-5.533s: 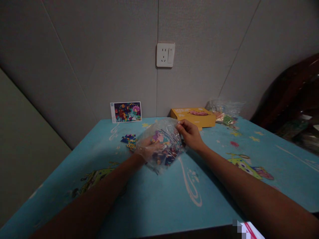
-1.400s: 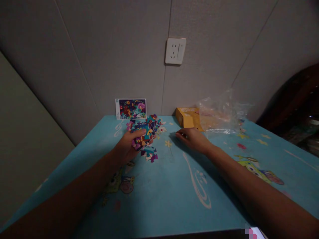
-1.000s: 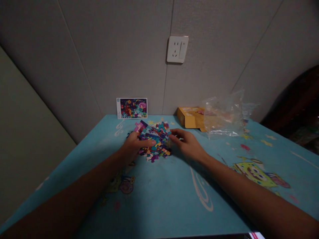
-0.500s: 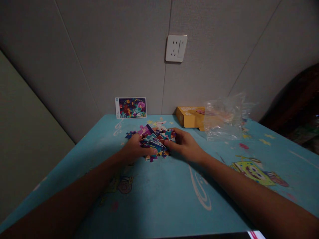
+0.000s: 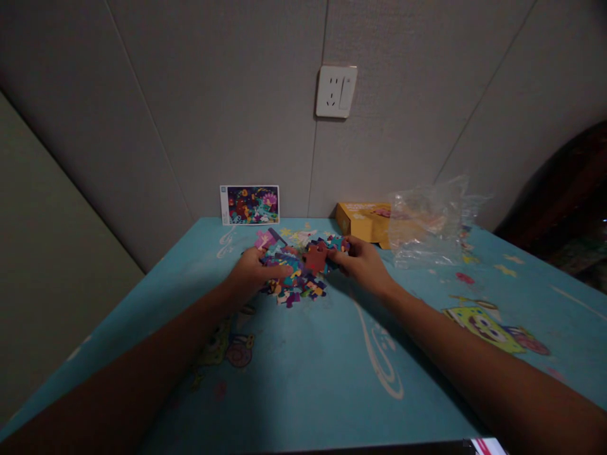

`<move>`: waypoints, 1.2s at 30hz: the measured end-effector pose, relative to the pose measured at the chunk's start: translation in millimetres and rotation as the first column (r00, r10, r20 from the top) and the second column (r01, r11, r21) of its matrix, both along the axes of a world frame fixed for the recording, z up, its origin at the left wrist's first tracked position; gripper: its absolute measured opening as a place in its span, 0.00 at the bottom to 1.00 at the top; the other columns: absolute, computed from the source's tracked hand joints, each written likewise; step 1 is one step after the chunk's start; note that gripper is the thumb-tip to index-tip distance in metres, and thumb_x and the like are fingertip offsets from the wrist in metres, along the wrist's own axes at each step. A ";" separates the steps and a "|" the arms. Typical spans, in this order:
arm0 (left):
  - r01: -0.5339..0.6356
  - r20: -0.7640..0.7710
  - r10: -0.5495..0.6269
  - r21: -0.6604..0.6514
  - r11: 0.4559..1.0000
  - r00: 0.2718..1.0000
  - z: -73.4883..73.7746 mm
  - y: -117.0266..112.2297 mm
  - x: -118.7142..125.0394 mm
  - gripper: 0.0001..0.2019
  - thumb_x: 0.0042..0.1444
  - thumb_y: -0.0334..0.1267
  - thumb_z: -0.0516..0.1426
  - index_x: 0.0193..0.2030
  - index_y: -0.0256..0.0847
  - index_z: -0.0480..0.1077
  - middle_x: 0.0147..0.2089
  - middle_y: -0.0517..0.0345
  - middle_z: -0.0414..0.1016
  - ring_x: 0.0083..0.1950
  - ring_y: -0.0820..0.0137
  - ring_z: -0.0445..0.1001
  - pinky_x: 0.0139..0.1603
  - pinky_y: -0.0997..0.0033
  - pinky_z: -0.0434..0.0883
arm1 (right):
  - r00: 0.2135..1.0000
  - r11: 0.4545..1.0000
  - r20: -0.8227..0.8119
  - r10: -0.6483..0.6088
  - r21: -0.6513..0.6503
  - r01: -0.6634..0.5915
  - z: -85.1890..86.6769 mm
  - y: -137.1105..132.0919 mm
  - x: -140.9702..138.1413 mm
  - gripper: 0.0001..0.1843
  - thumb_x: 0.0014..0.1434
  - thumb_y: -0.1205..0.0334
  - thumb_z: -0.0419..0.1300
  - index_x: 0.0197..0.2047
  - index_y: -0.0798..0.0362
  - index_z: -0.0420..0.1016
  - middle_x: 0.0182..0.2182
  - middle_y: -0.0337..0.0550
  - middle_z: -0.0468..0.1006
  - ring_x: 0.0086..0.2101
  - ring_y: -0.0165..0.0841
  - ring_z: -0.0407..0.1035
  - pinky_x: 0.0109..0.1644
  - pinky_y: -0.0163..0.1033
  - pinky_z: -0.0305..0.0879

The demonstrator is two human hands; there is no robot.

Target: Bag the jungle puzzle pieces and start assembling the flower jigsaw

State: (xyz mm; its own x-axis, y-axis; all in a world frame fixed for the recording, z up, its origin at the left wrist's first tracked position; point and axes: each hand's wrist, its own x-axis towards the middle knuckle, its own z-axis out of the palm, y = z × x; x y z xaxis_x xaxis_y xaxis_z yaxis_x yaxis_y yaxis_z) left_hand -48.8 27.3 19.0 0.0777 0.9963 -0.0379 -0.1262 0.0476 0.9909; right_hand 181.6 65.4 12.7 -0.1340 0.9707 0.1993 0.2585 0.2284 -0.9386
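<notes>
Wall [image 5: 213, 95], grey, panelled: rising behind the tabletop. 
Tabletop [image 5: 322, 379], light blue, cartoon-printed: carrying the goods below. 
Plastic bag [image 5: 427, 227], clear, crumpled: standing at the back right, hiding the right end of the box. 
Box [image 5: 360, 224], yellow, printed: lying near the wall, right of centre. 
Left hand [image 5: 253, 272]: gripping a clump of puzzle pieces, its thumb pressing on top. 
Right hand [image 5: 363, 265]: pinching a smaller bunch, its thumb and fingers closing on it. 
Picture card [image 5: 253, 205], white-edged, multicoloured: standing upright at the back left, leaning on the wall. 
Socket [image 5: 336, 91], white, with switch: sitting on the wall above. 
Puzzle pieces [image 5: 291, 284], mostly purple, blue and teal: heaping between the two hands, mid-tabletop. 
Single piece [image 5: 314, 258], reddish-brown: showing its flat face at the front of the right hand's bunch.
</notes>
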 end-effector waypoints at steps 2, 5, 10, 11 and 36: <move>-0.033 -0.015 0.033 -0.005 0.999 0.999 -0.3 2.6 -0.8 0.15 0.35 0.34 0.70 0.31 0.37 0.73 0.22 0.61 0.74 0.21 0.71 0.72 0.22 0.74 0.68 | 0.994 0.994 0.100 -0.035 -0.104 0.046 -4.1 5.1 3.9 0.16 0.48 0.50 0.63 0.27 0.51 0.63 0.18 0.34 0.65 0.19 0.27 0.59 0.22 0.35 0.52; -0.057 0.048 0.059 -0.028 0.998 0.997 0.7 6.3 -1.5 0.15 0.35 0.35 0.71 0.25 0.39 0.69 0.19 0.63 0.71 0.18 0.73 0.69 0.18 0.75 0.66 | 0.950 0.988 0.305 -0.060 -0.118 0.101 -7.7 8.6 8.2 0.16 0.52 0.48 0.61 0.31 0.53 0.69 0.21 0.40 0.71 0.21 0.31 0.64 0.23 0.36 0.55; -0.070 0.073 0.072 -0.032 0.997 0.995 3.0 7.0 -0.8 0.16 0.33 0.35 0.71 0.26 0.40 0.68 0.20 0.63 0.71 0.19 0.73 0.70 0.18 0.75 0.68 | 0.757 0.985 0.632 -0.168 0.146 0.096 -3.1 3.0 9.3 0.21 0.57 0.45 0.57 0.36 0.56 0.76 0.29 0.50 0.77 0.29 0.39 0.71 0.30 0.40 0.61; -0.065 0.061 0.067 -0.026 0.998 0.996 3.0 6.5 -0.6 0.17 0.33 0.35 0.71 0.27 0.39 0.68 0.21 0.64 0.71 0.18 0.73 0.70 0.18 0.76 0.68 | 0.730 0.984 0.662 -0.168 0.156 0.086 -2.4 2.1 9.5 0.22 0.58 0.45 0.57 0.38 0.56 0.76 0.30 0.52 0.78 0.31 0.40 0.72 0.31 0.41 0.63; 0.445 -0.618 -0.090 0.450 0.774 0.781 -11.5 -12.1 10.5 0.32 0.48 0.34 0.64 0.60 0.41 0.61 0.55 0.47 0.73 0.54 0.60 0.74 0.55 0.65 0.68 | 0.803 0.737 0.498 0.328 0.397 -0.547 18.5 -30.8 -5.9 0.10 0.63 0.59 0.57 0.44 0.52 0.75 0.39 0.47 0.74 0.38 0.36 0.68 0.43 0.42 0.64</move>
State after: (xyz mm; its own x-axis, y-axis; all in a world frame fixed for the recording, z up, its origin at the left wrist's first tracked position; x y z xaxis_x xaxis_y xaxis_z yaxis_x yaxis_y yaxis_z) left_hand -38.3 15.2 7.6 0.4877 0.7879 0.3760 0.3569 -0.5730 0.7378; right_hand 175.7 34.6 31.2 -0.6858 0.5540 0.4720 0.3051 0.8076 -0.5046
